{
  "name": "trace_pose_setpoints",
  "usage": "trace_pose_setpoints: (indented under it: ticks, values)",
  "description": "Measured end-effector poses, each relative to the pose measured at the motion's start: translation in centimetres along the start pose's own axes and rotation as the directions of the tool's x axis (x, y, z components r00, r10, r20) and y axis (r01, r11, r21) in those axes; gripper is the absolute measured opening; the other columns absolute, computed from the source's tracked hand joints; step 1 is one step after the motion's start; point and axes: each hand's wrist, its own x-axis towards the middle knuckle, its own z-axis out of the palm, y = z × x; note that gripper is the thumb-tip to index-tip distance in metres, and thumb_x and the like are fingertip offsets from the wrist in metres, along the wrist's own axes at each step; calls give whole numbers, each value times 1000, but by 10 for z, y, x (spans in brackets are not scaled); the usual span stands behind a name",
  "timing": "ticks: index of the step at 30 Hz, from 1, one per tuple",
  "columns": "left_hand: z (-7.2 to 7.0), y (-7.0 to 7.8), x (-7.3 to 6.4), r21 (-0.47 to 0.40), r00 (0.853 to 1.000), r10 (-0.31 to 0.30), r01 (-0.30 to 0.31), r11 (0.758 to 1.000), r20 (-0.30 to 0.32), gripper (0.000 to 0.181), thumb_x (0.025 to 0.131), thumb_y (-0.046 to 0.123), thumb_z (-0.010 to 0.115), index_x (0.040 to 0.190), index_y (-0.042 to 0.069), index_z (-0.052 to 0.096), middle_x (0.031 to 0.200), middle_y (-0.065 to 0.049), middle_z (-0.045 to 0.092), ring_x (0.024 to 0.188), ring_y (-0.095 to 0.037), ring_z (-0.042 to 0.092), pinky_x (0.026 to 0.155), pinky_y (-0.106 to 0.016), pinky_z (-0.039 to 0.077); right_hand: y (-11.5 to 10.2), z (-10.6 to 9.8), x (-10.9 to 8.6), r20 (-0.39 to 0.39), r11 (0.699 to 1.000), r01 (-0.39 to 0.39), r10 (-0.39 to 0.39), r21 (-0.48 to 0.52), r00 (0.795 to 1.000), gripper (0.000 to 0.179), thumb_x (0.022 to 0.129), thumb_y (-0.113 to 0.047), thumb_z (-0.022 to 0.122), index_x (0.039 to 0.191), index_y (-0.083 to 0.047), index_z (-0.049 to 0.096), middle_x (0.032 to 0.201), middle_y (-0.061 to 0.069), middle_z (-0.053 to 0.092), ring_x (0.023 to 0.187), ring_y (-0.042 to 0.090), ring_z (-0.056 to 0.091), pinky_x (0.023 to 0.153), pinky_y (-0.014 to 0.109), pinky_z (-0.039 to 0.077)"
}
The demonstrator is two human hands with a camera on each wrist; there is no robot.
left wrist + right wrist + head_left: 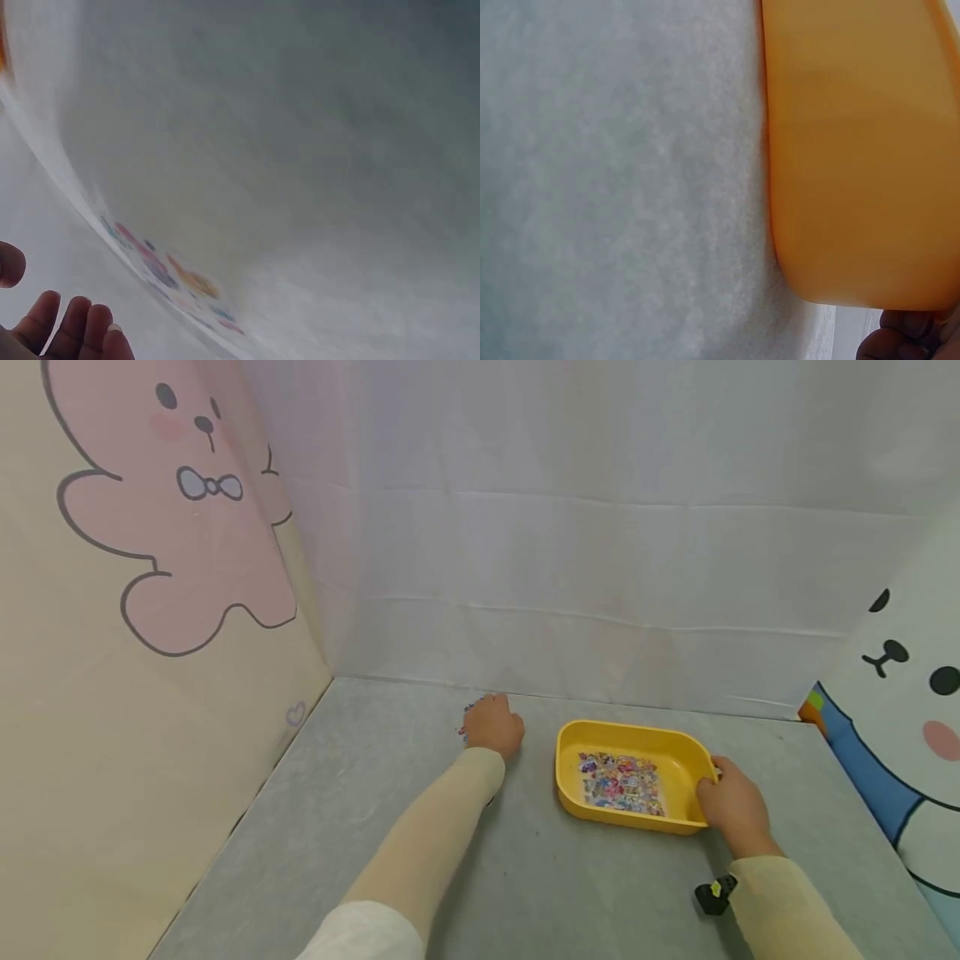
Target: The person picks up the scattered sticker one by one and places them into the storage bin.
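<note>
A yellow plastic tray [678,814] rests on the grey surface, with a patch of small colourful cartoon pictures [621,785] in its bottom. My right hand [738,806] grips the tray's right end, thumb over the rim; in the right wrist view, its fingers [896,346] are at the tray's end. Far to the left of the tray, my left hand [493,725] is low over the surface, partly covering small red and blue printed bits [462,727]. The left wrist view shows its thumb and fingers [69,326] apart and slightly bent, near colourful printed pieces [165,274].
A white hanging sheet [585,568] stands behind the grey surface [360,793]. On the left is a cream sheet with a pink bear [202,543]; on the right, one with a white cartoon animal [900,710]. A small black device [712,897] is at the right wrist.
</note>
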Motion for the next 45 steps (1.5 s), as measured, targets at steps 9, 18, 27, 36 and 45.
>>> trace_pose_setpoints:
  ticks: [9,18,27,36,45]
  values:
    - [0,-41,17,-23,988,-53,56,998,143,54,97,36,61,141,5,57,129,-14,60,119,-35,56,101,-54,43,-3,-4,-1,-4,1000,-10,10,4,1000,61,102,-17,40,155,9,27,145,38,41,116,48,50,102,64,41]
    - [10,-84,25,7,976,-73,73,997,206,73,94,54,67,148,8,52,137,-16,55,126,-37,50,105,-57,39,-2,-3,-4,18,1000,-17,17,9,1000,61,102,-17,40,155,9,26,147,38,39,112,46,50,100,63,43]
    - [9,-105,23,11,962,-130,131,991,242,77,95,56,64,150,5,48,140,-20,51,129,-39,46,107,-59,35,-5,-3,-7,8,1000,-15,15,8,1000,60,103,-16,40,155,10,26,146,39,40,112,47,50,100,63,43]
    - [6,-110,16,26,963,-132,129,991,233,79,93,59,68,146,3,51,135,-20,53,125,-39,49,105,-58,37,-4,-1,-4,2,1000,-26,25,11,1000,60,102,-16,39,156,8,27,146,38,41,111,45,50,99,62,43]
    - [11,-116,18,12,974,-99,98,995,206,77,95,56,68,148,3,51,141,-18,51,128,-39,47,108,-57,36,-2,-2,-2,9,1000,-27,27,15,1000,62,102,-17,39,157,8,25,147,38,39,115,47,49,101,63,42]
